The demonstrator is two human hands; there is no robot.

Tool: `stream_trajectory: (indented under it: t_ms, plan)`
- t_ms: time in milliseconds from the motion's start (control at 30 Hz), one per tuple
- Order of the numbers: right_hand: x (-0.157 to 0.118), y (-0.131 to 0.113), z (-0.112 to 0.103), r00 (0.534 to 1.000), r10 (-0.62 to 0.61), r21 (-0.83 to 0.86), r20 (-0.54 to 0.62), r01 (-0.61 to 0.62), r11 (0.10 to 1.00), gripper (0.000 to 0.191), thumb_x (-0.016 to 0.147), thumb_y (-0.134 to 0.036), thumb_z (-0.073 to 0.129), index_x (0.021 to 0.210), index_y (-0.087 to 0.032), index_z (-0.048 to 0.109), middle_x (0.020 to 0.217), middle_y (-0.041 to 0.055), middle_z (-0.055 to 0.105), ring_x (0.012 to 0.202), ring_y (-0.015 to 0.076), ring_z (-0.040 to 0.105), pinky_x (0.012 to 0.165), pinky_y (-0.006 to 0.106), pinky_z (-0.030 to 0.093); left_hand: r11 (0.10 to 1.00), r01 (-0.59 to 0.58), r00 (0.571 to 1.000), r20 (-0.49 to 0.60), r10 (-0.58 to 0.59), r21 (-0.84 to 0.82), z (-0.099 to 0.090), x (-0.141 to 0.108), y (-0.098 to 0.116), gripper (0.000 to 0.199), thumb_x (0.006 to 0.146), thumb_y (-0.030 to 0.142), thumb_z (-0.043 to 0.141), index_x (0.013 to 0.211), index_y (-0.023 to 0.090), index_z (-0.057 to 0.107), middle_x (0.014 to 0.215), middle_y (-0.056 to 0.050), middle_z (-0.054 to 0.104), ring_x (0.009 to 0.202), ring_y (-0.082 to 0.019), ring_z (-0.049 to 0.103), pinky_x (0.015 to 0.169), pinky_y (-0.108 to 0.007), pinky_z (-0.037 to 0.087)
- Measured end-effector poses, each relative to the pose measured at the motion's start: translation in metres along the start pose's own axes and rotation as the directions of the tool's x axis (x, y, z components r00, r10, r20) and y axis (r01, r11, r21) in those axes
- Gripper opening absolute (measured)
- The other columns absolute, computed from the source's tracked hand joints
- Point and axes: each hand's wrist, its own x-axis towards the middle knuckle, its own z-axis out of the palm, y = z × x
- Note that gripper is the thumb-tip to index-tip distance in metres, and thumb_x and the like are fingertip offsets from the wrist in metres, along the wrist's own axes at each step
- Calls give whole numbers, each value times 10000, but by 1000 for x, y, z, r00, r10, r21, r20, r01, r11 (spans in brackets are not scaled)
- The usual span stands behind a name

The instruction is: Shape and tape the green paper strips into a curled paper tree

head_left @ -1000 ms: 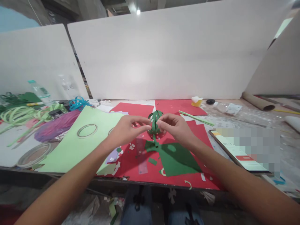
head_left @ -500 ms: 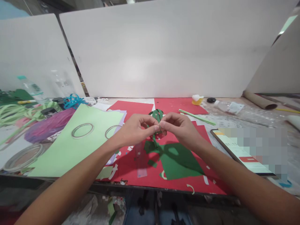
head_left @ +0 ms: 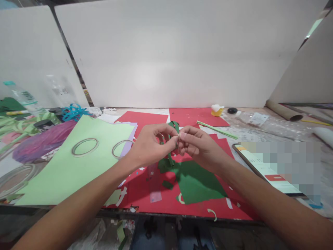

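My left hand (head_left: 158, 144) and my right hand (head_left: 195, 140) meet fingertip to fingertip above the red paper (head_left: 145, 201). Between them is a bundle of looped dark green paper strips (head_left: 173, 126), partly hidden by my fingers. A strip end hangs below my left fingertips. Thumb and forefinger of my left hand pinch the strips. My right hand is closed in a pinch at the same spot; whatever sits between its fingertips is too small to make out. Under my hands lie a green paper sheet (head_left: 200, 187) and small dark green scraps (head_left: 168, 184).
Left lie a light green sheet (head_left: 85, 177) with tape rings (head_left: 85, 147), a purple plastic bag (head_left: 44, 142) and a blue strip coil (head_left: 74, 113). Right are a phone (head_left: 270, 170), a cardboard tube (head_left: 283, 111) and a yellow pot (head_left: 216, 110). A white panel (head_left: 166, 55) stands behind.
The view has shifted slightly. My hands stay together; my right fingers have turned a little, and the green strips sit partly behind my left fingers with an end hanging lower.
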Motion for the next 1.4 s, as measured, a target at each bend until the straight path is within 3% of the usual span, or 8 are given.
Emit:
stream_trajectory:
  t_ms: [300,533,733,933,1033,1133,1267,1400]
  plan:
    - [-2,2,9,997,83,23,-2,-83,996,211,852,-396,649,792,-205,585,652,-27,588,533,85,530,520,224,409,969,-91,959,-243,148,231,10,-5,-6,64,778,170,615,794,201,670,728,11,689,640,-120,562,617,-269,458]
    - [-3,6,13,996,91,-8,7,-91,996,289,865,-478,603,769,-207,568,646,-34,555,536,87,510,517,237,376,948,-193,946,-210,248,254,7,-8,-4,117,747,139,630,831,201,682,817,-7,718,734,-145,616,705,-301,503]
    - [-2,10,14,996,91,-38,24,-90,995,349,869,-531,563,762,-199,586,631,-16,557,545,107,517,537,260,400,921,-228,900,-292,323,317,11,-8,-9,142,752,103,626,801,208,708,822,-11,741,772,-151,655,723,-296,515]
    - [-3,10,14,991,134,20,12,-134,991,290,867,-484,578,797,-202,574,650,-19,575,549,106,535,543,252,418,714,-370,799,-189,571,595,5,-7,-22,119,771,136,619,780,223,701,786,1,744,682,-160,605,647,-309,457]
    - [-4,5,15,984,176,46,-15,-175,984,160,826,-359,641,884,-218,593,647,-35,571,535,99,523,535,244,406,577,-395,794,-50,605,714,-1,-9,-27,137,798,154,599,773,256,686,820,15,750,717,-180,591,653,-332,408]
    - [-5,-2,14,970,239,137,-51,-230,963,239,743,-207,666,971,-231,601,599,-55,523,523,96,478,534,242,393,552,-429,816,45,576,715,-3,-11,-29,139,820,176,590,791,276,681,863,12,752,785,-199,591,674,-350,381]
    - [-3,-8,8,955,292,263,-48,-270,926,277,662,-192,628,939,-199,620,593,-34,484,529,115,423,523,277,383,716,-380,875,-23,484,586,-1,-9,-26,132,790,177,611,731,264,691,828,4,754,783,-199,600,712,-360,404]
    - [1,-9,-3,974,150,140,-171,-127,982,173,698,-267,651,855,-198,632,639,-25,504,544,110,436,542,280,377,994,-14,995,-94,25,109,8,-9,-21,107,783,218,617,743,213,716,735,-20,734,673,-162,619,654,-317,484]
